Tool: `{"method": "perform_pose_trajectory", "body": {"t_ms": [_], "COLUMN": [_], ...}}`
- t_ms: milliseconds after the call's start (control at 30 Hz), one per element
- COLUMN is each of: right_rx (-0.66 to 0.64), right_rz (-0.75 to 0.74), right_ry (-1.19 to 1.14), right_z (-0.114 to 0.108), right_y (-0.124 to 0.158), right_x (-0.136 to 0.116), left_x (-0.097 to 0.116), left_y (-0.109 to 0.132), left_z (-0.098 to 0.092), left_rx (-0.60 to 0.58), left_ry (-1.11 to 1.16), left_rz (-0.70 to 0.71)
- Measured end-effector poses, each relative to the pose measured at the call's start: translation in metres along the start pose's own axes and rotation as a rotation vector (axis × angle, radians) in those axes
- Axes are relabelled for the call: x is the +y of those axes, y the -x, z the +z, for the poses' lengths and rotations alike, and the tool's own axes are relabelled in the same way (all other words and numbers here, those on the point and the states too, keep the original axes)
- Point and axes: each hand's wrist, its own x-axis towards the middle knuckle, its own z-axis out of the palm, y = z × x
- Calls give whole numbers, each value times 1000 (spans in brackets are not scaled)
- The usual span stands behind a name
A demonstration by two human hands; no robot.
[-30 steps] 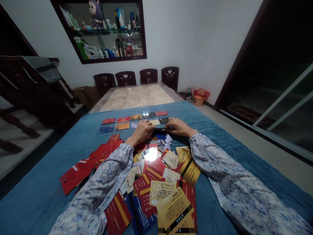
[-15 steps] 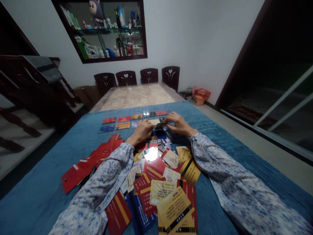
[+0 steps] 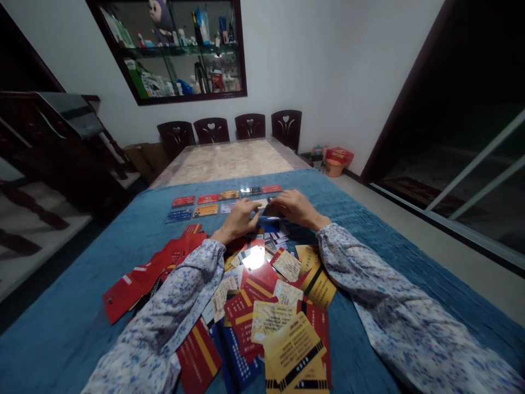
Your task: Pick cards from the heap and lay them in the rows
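My right hand point(image 3: 296, 207) pinches a dark card point(image 3: 268, 208), tilted above the cloth at the near row of laid-out cards. Just left of it is my left hand point(image 3: 239, 220), its fingers curled but slightly apart, with no card visible in them. Below both hands lies a blue card point(image 3: 269, 225) at the far end of a loose heap. That heap holds overlapping red cards point(image 3: 246, 317), yellow cards point(image 3: 294, 350) and dark blue cards point(image 3: 235, 355). Two rows of cards lie beyond, including an orange card point(image 3: 205, 210) and a red card point(image 3: 183, 202). My right hand hides part of the near row.
A blue cloth point(image 3: 135, 241) covers the near part of the table point(image 3: 233, 158). Several red cards point(image 3: 141, 282) lie fanned left of my left forearm. Dark chairs point(image 3: 211, 131) stand at the far end, below a wall cabinet point(image 3: 184, 52).
The dark card, earlier held between both hands, is now in my right hand and turned more on edge. My left fingers have come away from it and loosened.
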Motion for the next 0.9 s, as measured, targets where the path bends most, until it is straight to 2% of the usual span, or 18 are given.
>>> {"method": "perform_pose_trajectory", "body": {"t_ms": [400,600,900], "right_rx": [-36,-95,-60], "right_rz": [-7,32,45], "right_ry": [-2,-32,1], "right_z": [5,3,1], "right_y": [0,6,4], "right_x": [-11,-2,-8], "left_x": [2,-3,-10], "left_y": [1,1,4], "left_z": [11,4,-1], "left_rx": [-33,-25,49], "left_ry": [87,75,155], "left_rz": [0,-41,-85]}}
